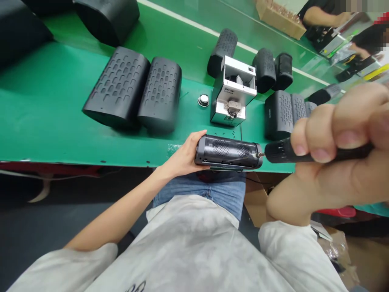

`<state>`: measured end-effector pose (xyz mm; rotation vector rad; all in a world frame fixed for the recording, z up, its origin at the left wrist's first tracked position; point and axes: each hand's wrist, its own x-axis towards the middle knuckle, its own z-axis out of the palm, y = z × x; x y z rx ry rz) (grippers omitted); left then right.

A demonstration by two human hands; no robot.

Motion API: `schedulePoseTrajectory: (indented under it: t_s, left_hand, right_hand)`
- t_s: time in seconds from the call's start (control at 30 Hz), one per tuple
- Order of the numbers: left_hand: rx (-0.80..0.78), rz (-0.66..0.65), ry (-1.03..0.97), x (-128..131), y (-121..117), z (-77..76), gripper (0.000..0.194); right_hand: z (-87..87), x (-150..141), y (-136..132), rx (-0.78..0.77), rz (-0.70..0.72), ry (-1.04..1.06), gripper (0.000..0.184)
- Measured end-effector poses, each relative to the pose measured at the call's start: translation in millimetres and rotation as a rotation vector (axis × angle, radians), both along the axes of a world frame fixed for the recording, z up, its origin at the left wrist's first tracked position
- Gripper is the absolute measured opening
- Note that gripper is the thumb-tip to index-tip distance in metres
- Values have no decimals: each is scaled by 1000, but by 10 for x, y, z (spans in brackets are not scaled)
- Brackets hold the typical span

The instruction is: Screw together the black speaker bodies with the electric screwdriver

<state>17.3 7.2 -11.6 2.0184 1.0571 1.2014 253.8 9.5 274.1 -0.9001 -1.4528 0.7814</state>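
Note:
My left hand (184, 156) grips a black cylindrical speaker body (227, 152) from its left end, holding it lying sideways at the front edge of the green workbench (45, 101). The speaker's middle shows a dark mesh grille. My right hand (340, 138) is wrapped around a black electric screwdriver (300, 153), held level. Its metal bit (260, 154) meets the right end of the speaker. My fingers hide the rear part of the screwdriver's handle.
A silver screw feeder (233, 91) stands on the bench beyond the speaker, with a round metal speaker driver (203, 100) to its left. Several black speaker housings (118, 87) stand around them. Small screws lie near the feeder. Co-workers' arms (322, 16) show at the far right.

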Motion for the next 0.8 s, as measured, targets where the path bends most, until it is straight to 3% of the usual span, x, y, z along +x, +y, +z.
schedulePoseTrajectory:
  t_s: [0.17,0.3,0.4,0.5,0.8]
  left_hand:
    - [27,-23,-8,5,19,7,139]
    - [8,-14,-4,13,1,47,138]
    - [8,-23,6,17,-40,109,141]
    - [17,-42,26,20,-57,135,149]
    - [-51,-37,32,-19,-93,175,147]
  right_hand:
    - [-161,-400,-124,109,-72,190,53]
    - [-396,-340,6,129,95,208,27]
    - [-655,-272,107,178,301,201,41]
    - [-852,-272,163,144,368,216,40]
    - [-923,-220,35,95,330,220,33]
